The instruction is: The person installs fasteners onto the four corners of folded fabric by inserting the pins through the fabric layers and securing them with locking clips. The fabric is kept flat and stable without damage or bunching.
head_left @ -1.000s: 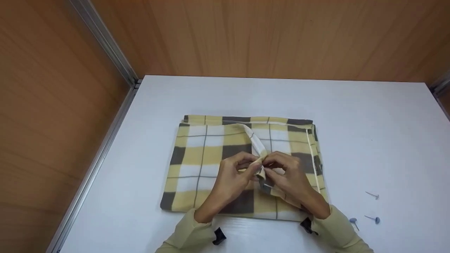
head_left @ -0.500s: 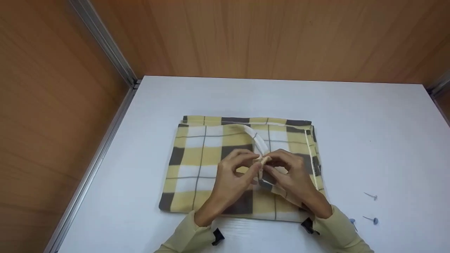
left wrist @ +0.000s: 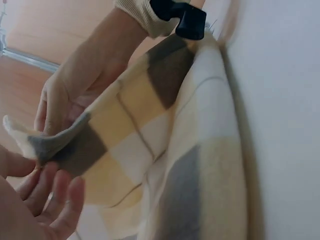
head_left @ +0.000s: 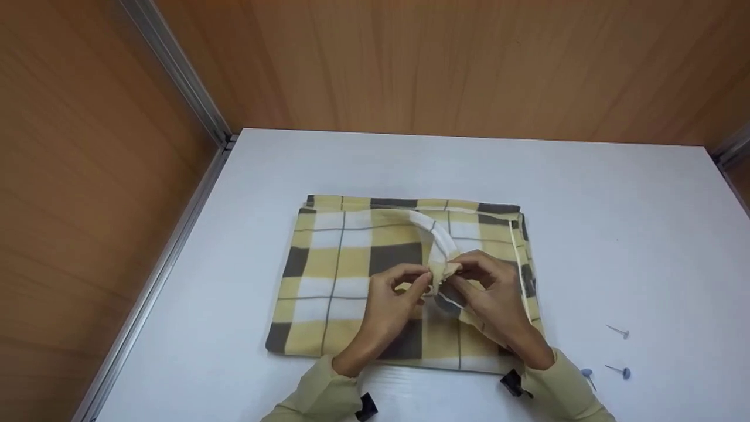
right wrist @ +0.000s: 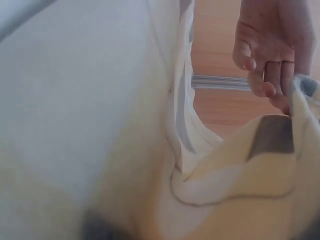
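Observation:
A folded checked cloth [head_left: 340, 255] in yellow, white and dark grey lies on the white table. My left hand [head_left: 387, 308] pinches a raised, bunched edge near the cloth's middle between thumb and fingers. Just to its right, my right hand [head_left: 498, 296] pinches the same edge. From that spot a lifted strip of the edge curves up to the back of the stack. In the left wrist view, the cloth [left wrist: 135, 130] hangs below both hands. The right wrist view has the left hand [right wrist: 275, 40] at the cloth's raised edge; the right fingers are hidden there.
Three pins with round heads lie on the table at right, among them a blue-headed pin [head_left: 626, 373] and a paler one [head_left: 625, 334]. Wooden panels [head_left: 439, 64] stand behind and at left. Black wrist devices [head_left: 366, 407] sit by both sleeves.
The hands have drawn slightly apart, the right one moving a little rightward. The pinched edge has spread and turned between them, and the lifted strip bows further right.

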`<move>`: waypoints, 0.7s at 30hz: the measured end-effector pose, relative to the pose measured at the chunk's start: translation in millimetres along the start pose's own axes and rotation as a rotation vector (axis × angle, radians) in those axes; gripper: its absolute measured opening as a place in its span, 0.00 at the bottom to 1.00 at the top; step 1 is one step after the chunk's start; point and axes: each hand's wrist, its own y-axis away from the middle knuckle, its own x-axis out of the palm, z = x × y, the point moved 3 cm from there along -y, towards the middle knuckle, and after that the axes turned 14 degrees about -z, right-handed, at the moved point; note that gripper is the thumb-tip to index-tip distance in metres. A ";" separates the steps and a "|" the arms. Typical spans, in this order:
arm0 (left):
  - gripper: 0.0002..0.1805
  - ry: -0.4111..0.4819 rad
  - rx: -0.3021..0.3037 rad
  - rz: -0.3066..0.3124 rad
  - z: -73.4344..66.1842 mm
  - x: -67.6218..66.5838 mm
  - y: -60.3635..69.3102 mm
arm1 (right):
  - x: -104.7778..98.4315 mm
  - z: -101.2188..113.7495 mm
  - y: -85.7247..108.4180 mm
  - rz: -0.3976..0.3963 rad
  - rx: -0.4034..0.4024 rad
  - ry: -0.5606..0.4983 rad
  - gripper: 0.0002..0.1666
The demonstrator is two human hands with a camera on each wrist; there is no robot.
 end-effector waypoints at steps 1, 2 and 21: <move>0.06 0.008 0.009 -0.019 -1.5 0.5 1.0 | 0.2 0.2 0.7 -0.003 0.008 0.010 0.10; 0.06 0.012 0.006 -0.037 1.0 1.1 1.2 | 0.4 0.4 1.3 -0.005 0.011 0.021 0.09; 0.07 0.131 0.079 -0.083 21.5 1.3 -0.8 | 4.3 1.4 1.9 -0.024 -0.070 -0.018 0.07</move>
